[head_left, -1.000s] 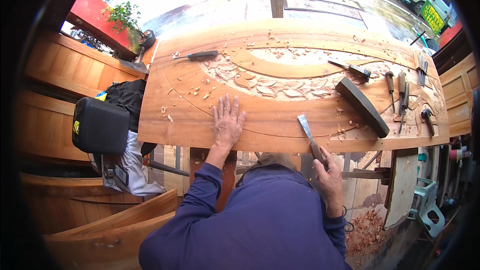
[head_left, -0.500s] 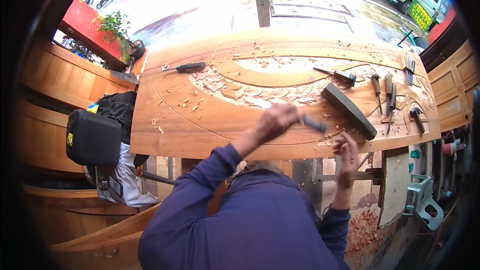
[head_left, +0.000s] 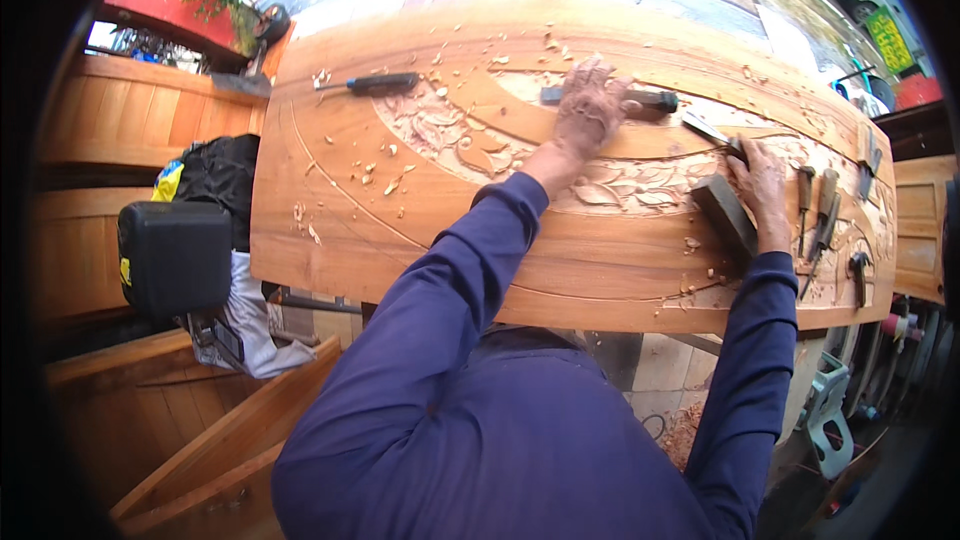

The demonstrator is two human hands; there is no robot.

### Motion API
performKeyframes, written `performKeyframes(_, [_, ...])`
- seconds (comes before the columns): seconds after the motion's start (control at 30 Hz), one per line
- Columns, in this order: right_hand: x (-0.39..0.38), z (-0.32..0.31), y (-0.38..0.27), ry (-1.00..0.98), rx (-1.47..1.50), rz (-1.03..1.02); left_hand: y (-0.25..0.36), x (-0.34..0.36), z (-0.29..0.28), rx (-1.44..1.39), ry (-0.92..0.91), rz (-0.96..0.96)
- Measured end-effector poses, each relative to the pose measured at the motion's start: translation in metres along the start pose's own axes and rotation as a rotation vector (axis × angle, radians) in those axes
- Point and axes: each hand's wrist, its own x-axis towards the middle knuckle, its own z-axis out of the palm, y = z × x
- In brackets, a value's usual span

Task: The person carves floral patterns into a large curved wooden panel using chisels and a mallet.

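A broad wooden panel [head_left: 450,260] with carved leaf relief lies before me. My left hand [head_left: 588,115] is over a chisel [head_left: 655,101] lying across the upper carved band, fingers stretched and apart; the hand hides the tool's middle. On the right, my right hand [head_left: 762,185] has its fingers closed around the dark handle of another chisel [head_left: 704,127], whose pale flat blade points up and left. A dark rectangular block [head_left: 726,215] lies right beside this hand, on its near left side.
Several carving tools [head_left: 825,200] lie at the panel's right, with a dark-handled tool [head_left: 383,84] at upper left. Wood chips [head_left: 390,185] are scattered about. A black case [head_left: 175,258] stands left of the panel, and a pale plastic stool [head_left: 828,415] is below right.
My left hand has carried its chisel up and away onto the upper band, its fingers now loosened. My right hand has moved up and right to the other chisel. The view has shifted.
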Motion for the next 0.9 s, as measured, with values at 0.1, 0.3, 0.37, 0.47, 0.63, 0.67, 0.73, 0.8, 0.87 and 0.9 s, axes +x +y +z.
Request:
performKeyframes(0.1, [0.001, -0.018, -0.023, -0.059, 0.027, -0.042, 0.015, -0.053, -0.027, -0.246, 0.018, 0.065])
performKeyframes(0.3, [-0.070, -0.091, -0.054, 0.243, 0.293, 0.123, 0.079, -0.153, -0.111, -0.538, -0.194, 0.236])
performKeyframes(0.37, [-0.111, -0.098, -0.104, 0.076, 0.588, 0.282, 0.082, -0.156, -0.131, -0.595, -0.242, 0.234])
performKeyframes(0.47, [-0.169, -0.062, -0.183, -0.107, 0.775, 0.150, 0.083, -0.141, -0.139, -0.580, -0.167, 0.416])
performKeyframes(0.63, [-0.221, -0.013, -0.263, -0.248, 1.016, 0.202, 0.054, -0.127, -0.116, -0.732, -0.603, 0.454])
performKeyframes(0.67, [-0.221, -0.016, -0.276, -0.318, 1.252, 0.367, 0.045, -0.130, -0.114, -0.783, -0.592, 0.441])
performKeyframes(0.73, [-0.221, -0.027, -0.292, -0.375, 1.484, 0.546, 0.036, -0.133, -0.105, -0.864, -0.538, 0.422])
performKeyframes(0.8, [-0.225, -0.032, -0.299, -0.469, 1.534, 0.692, 0.034, -0.138, -0.101, -0.893, -0.528, 0.419])
performKeyframes(0.87, [-0.225, -0.028, -0.303, -0.442, 1.457, 0.687, 0.034, -0.137, -0.098, -0.930, -0.509, 0.411])
performKeyframes(0.9, [-0.224, -0.026, -0.305, -0.427, 1.384, 0.670, 0.031, -0.136, -0.097, -0.948, -0.499, 0.382])
